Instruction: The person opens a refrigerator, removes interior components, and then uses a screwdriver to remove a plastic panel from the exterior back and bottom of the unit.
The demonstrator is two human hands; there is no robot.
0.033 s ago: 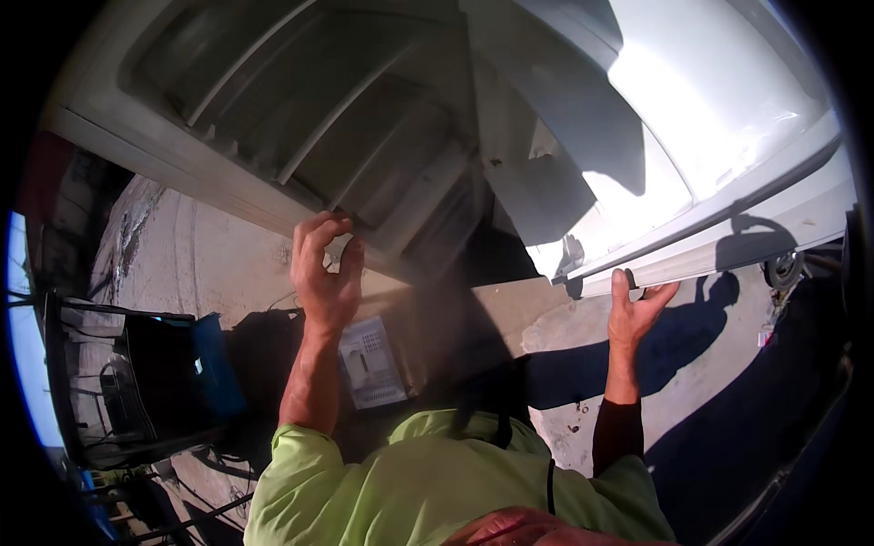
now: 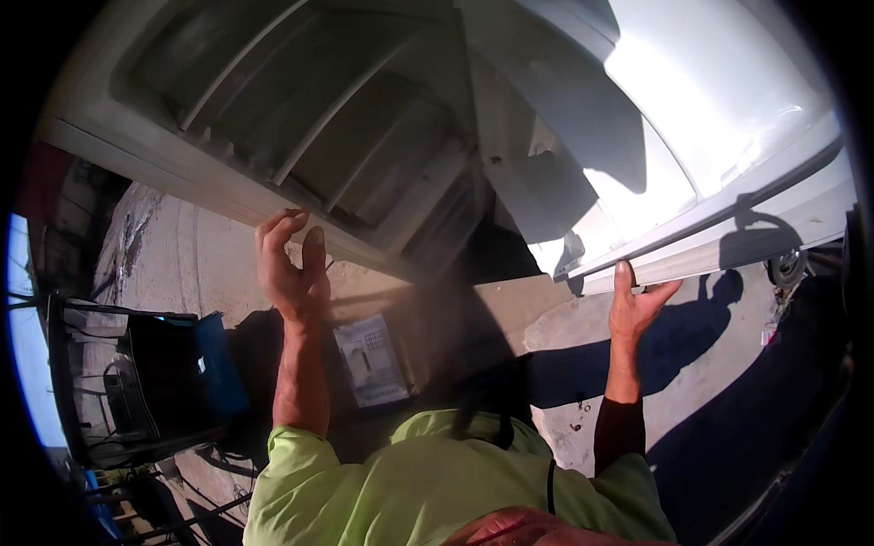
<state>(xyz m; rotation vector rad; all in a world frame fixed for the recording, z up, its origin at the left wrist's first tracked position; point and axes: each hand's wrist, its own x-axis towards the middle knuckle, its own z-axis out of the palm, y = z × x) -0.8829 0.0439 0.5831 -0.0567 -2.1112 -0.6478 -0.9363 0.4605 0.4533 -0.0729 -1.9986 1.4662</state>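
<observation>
A white refrigerator stands open in front of me. Its shaded cabinet (image 2: 173,168), with ribbed inner walls, fills the upper left, and the door (image 2: 765,82) spreads to the upper right, partly in bright sun. My left hand (image 2: 293,268) is at the cabinet's front edge, fingers bent and thumb apart, with nothing visible between them; whether the fingertips touch the edge I cannot tell. At the door's lower edge, my right hand (image 2: 635,305) grips the rim, thumb on the near face and fingers partly hidden beneath.
On the ground by my left forearm lies a white flat piece (image 2: 371,361) with rows of small dark slots. Farther left stands a black frame (image 2: 91,382) holding dark and blue items. A small wheel (image 2: 785,267) is at the right, on sunlit concrete (image 2: 583,332) crossed by shadows.
My left hand has shifted left along the cabinet edge, its thumb and fingers a little farther apart. My right hand stays at the door rim.
</observation>
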